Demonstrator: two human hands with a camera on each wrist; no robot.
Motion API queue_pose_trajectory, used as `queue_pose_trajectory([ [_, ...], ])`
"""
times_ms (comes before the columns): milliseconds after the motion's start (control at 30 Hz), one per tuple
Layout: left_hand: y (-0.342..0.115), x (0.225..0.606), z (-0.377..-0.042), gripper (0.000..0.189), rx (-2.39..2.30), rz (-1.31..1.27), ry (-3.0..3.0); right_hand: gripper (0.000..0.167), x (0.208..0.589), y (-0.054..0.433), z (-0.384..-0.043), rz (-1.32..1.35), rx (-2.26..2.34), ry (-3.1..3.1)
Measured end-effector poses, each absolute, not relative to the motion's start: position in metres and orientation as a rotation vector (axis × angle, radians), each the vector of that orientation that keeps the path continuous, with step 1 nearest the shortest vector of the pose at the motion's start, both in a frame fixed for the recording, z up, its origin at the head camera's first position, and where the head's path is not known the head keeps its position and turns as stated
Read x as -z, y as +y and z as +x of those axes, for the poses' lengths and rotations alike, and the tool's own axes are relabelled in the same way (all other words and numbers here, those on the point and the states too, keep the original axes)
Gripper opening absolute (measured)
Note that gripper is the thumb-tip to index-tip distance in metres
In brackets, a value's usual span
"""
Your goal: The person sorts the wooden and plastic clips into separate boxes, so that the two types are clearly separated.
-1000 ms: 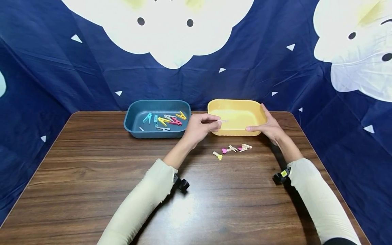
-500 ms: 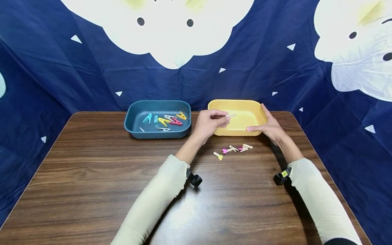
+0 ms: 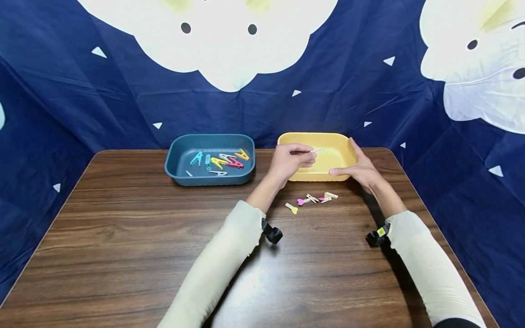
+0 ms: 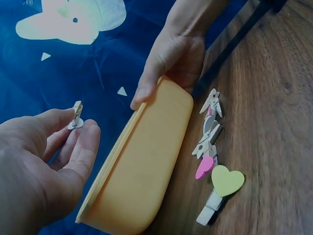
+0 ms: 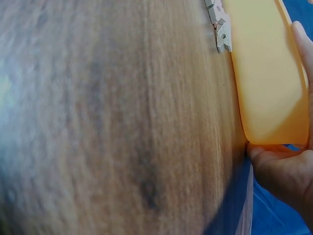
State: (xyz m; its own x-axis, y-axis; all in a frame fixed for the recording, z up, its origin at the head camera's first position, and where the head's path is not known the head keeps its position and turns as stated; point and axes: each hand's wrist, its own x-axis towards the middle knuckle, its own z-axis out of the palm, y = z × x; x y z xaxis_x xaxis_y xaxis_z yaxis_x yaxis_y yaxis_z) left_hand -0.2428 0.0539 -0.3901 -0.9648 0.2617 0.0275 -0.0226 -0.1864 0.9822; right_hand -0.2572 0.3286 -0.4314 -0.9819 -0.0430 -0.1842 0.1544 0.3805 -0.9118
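Note:
My left hand pinches a small wooden clothespin with a pale rounded piece on it, above the inside of the yellow bin. In the left wrist view the thumb and fingertips meet at that clothespin. My right hand grips the bin's right end, thumb over the front rim and fingers around the outer side. On the table before the bin lie several small wooden clothespins, some with pink hearts. Nearest to me is the one with a yellow-green heart.
A dark blue bin stands to the left, holding several larger plastic clothespins in turquoise, yellow, red and grey. Behind both bins hangs a blue cloth with white clouds. The brown wooden table extends toward me.
My left hand has moved right, carrying the clothespin from the yellow bin's left rim to over its middle. The right hand keeps its grip on the bin.

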Motion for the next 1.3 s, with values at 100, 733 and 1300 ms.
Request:
queue_pose_trajectory([
  [100,0.058,0.389,-0.245,0.023,-2.273,0.273,1.867,0.147,0.431,0.329,-0.257,0.104,1.651,2.454],
  [733,0.081,0.390,-0.250,0.020,-2.265,0.179,1.844,0.146,0.430,0.329,-0.257,0.100,1.680,2.428],
  [1300,0.076,0.387,-0.247,0.022,-2.230,0.298,1.872,0.146,0.431,0.329,-0.258,0.098,1.678,2.440],
])
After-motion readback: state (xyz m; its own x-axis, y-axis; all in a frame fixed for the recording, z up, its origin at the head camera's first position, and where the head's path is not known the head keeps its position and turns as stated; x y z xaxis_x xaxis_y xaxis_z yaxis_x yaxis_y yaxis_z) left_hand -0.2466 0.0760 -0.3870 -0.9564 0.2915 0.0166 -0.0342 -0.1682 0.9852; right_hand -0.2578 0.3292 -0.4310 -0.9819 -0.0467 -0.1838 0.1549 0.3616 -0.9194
